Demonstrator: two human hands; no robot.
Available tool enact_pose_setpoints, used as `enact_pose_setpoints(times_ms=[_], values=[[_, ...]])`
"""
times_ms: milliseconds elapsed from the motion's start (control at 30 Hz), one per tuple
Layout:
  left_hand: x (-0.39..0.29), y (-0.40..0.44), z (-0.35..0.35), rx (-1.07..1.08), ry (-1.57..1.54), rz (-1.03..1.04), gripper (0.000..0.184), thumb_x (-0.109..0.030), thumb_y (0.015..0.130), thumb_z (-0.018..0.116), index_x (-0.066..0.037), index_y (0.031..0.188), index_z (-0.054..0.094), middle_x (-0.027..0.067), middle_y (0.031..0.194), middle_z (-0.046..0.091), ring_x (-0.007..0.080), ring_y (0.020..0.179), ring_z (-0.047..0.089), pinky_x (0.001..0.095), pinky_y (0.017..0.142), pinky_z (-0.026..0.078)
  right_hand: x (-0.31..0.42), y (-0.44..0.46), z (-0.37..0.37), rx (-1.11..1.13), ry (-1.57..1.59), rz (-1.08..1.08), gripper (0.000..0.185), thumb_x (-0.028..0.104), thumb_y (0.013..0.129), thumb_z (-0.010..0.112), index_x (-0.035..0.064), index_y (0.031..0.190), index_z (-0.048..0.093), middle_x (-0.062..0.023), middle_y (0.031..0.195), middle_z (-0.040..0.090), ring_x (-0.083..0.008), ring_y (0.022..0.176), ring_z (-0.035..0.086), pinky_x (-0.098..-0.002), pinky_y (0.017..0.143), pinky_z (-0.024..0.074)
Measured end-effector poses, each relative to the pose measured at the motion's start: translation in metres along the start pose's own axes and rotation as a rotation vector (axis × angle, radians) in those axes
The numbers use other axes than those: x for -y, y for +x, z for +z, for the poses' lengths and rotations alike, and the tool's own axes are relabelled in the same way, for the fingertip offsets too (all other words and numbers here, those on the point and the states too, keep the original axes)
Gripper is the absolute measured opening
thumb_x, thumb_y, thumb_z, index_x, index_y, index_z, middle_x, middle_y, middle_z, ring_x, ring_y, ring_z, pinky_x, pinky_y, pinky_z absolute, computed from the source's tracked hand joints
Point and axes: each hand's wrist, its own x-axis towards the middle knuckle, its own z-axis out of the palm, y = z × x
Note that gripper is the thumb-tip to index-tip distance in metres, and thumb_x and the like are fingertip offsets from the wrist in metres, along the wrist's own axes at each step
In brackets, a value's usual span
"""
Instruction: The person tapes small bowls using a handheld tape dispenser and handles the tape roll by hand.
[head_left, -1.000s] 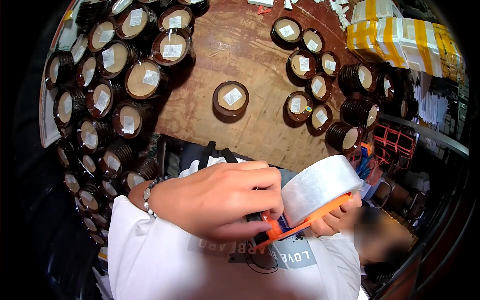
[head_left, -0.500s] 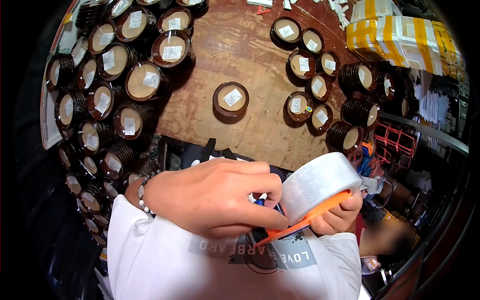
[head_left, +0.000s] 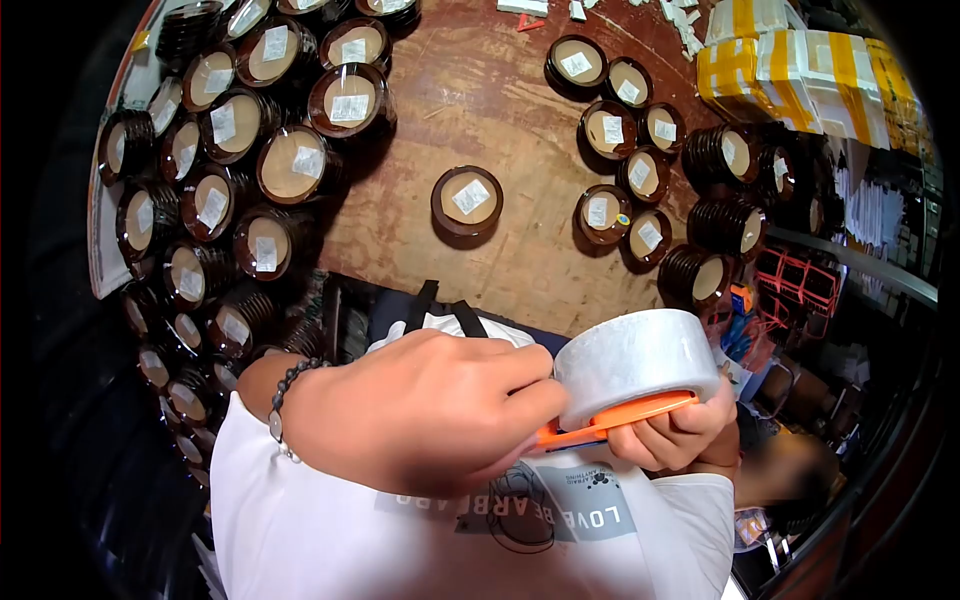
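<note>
My right hand (head_left: 680, 430) grips an orange tape dispenser (head_left: 640, 408) carrying a large roll of clear packing tape (head_left: 640, 365). The roll stands tilted above the orange frame, close in front of my chest. From the other side, my left hand (head_left: 440, 400), with a beaded bracelet at the wrist, has its fingers closed at the dispenser's narrow front end. Its fingertips are mostly hidden, and whether they pinch the tape's loose end does not show. Beyond both hands, a stack of round brown dishes (head_left: 467, 203) with a white label on top stands alone on the wooden table (head_left: 410, 245).
Many labelled dish stacks (head_left: 292, 165) crowd the left side. More stacks (head_left: 606, 130) stand at the right of the table. White foam boxes with yellow tape (head_left: 790, 80) are at the back right. Another person (head_left: 785, 470) is at the lower right.
The dispenser and tape roll have turned slightly, with the orange frame now lying flatter. My left fingers have closed up at its front end, and the gap between thumb and forefinger is gone from view.
</note>
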Motion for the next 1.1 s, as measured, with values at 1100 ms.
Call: enact_pose_setpoints(times_ms=[1100], values=[[0.002, -0.01, 0.031, -0.521, -0.135, -0.243, 0.017, 0.004, 0.065, 0.074, -0.003, 0.076, 0.063, 0.008, 0.07, 0.064, 0.02, 0.059, 0.064, 0.0287, 0.053, 0.05, -0.015, -0.004, -0.001, -0.039, -0.198, -0.232, 0.012, 0.011, 0.083, 0.073, 0.0183, 0.082, 0.063, 0.0106, 0.072, 0.071, 0.0005, 0.063, 0.062, -0.0156, 0.06, 0.0305]])
